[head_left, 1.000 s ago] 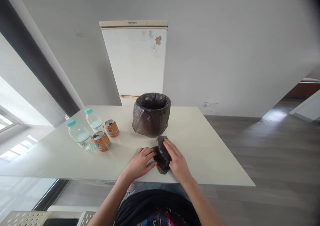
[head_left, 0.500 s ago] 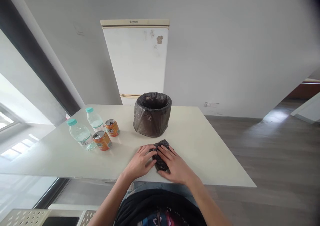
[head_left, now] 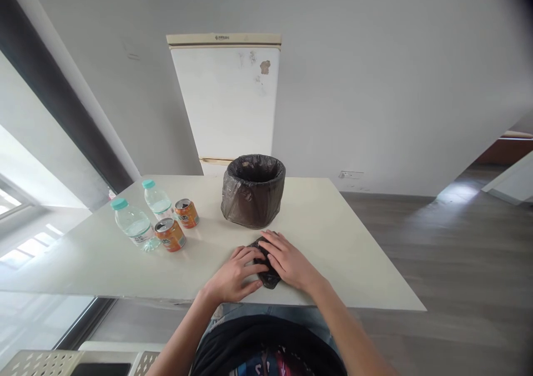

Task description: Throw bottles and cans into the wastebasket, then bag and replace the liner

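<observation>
A folded black plastic bag point(head_left: 267, 279) lies on the white table point(head_left: 333, 237) near its front edge, mostly covered by my hands. My right hand point(head_left: 287, 262) lies flat on top of it, fingers stretched out and pressing down. My left hand point(head_left: 235, 273) rests beside it on the left, fingers spread, the fingertips touching the bag's left edge. Just behind my hands stands a small round bin point(head_left: 253, 190) lined with a dark plastic bag.
Two water bottles with teal caps point(head_left: 132, 223) point(head_left: 156, 198) and two orange drink cans point(head_left: 170, 234) point(head_left: 186, 213) stand at the table's left. A white refrigerator point(head_left: 227, 98) stands against the wall behind. Grey wood floor point(head_left: 458, 254) lies to the right.
The black bag was bunched up between my hands and has been folded and pressed flat. My right hand came over on top of it and slid a little left.
</observation>
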Tool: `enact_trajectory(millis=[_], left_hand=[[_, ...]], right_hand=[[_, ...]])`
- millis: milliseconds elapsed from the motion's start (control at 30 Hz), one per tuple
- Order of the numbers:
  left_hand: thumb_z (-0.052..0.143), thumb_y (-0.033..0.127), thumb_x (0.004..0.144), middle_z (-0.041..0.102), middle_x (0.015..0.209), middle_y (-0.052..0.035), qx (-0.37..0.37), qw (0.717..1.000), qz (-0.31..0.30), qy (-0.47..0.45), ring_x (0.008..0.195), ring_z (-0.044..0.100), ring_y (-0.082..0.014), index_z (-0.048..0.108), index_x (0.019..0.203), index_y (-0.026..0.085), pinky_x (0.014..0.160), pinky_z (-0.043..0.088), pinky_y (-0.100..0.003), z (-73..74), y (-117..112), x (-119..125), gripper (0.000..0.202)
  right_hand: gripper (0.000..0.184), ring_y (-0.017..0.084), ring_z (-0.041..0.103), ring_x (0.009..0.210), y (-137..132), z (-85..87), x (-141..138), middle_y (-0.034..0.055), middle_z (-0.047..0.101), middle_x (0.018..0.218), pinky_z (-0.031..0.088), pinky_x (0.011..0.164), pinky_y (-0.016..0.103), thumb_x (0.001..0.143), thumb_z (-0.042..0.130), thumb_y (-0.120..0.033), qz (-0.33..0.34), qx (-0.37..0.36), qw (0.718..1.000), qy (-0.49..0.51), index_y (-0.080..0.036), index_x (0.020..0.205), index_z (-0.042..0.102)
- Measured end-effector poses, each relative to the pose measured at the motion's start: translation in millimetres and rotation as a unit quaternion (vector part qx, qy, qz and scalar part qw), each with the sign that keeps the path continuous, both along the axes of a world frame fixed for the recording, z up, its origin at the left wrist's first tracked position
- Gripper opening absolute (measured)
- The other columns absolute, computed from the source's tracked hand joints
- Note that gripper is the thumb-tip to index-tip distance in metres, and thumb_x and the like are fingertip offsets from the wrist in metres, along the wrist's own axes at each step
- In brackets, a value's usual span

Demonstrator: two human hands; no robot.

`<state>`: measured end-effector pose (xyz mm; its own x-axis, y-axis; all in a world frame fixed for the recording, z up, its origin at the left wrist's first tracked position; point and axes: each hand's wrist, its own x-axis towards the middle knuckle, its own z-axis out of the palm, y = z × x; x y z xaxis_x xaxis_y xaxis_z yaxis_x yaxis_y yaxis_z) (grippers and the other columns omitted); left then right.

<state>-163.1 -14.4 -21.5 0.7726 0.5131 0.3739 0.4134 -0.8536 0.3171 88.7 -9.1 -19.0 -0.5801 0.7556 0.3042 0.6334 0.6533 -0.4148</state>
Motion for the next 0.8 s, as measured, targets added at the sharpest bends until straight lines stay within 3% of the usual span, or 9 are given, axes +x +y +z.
enact_trajectory(millis=[233, 567, 800], left_hand=[[0.070, 0.028, 0.091, 0.066, 0.131, -0.0077, -0.002, 1.000, 0.009, 0.020, 0.134, 0.054, -0.0299, 0.075, 0.120, 0.031, 0.116, 0.039, -0.050, -6.6, 1, 1, 0.029], [0.071, 0.030, 0.093, 0.067, 0.129, -0.0071, 0.009, 1.000, 0.011, -0.007, 0.131, 0.056, -0.0290, 0.079, 0.113, 0.034, 0.117, 0.037, -0.052, -8.7, 1, 0, 0.022], [0.066, 0.027, 0.096, 0.074, 0.118, -0.0066, 0.029, 0.999, 0.014, -0.035, 0.127, 0.060, -0.0271, 0.079, 0.109, 0.030, 0.110, 0.043, -0.047, -9.9, 1, 0, 0.019]], right_hand=[[0.057, 0.027, 0.024, 0.161, 6, -13.1, -6, 0.0045, 0.028, 0.173, 0.019, 0.132, 0.056, 0.110, 0.039, -0.048, 0.005, -0.049, 0.996, -0.080, -0.029, 0.164, 0.038], [0.060, 0.026, 0.024, 0.161, 4, -19.8, -9, 0.0031, 0.026, 0.174, 0.017, 0.132, 0.055, 0.110, 0.040, -0.048, -0.001, -0.038, 0.994, -0.098, -0.031, 0.167, 0.031], [0.057, 0.026, 0.024, 0.161, 2, -20.9, -9, 0.0042, 0.026, 0.174, 0.017, 0.132, 0.055, 0.111, 0.034, -0.048, -0.004, -0.028, 0.994, -0.101, -0.029, 0.165, 0.035]])
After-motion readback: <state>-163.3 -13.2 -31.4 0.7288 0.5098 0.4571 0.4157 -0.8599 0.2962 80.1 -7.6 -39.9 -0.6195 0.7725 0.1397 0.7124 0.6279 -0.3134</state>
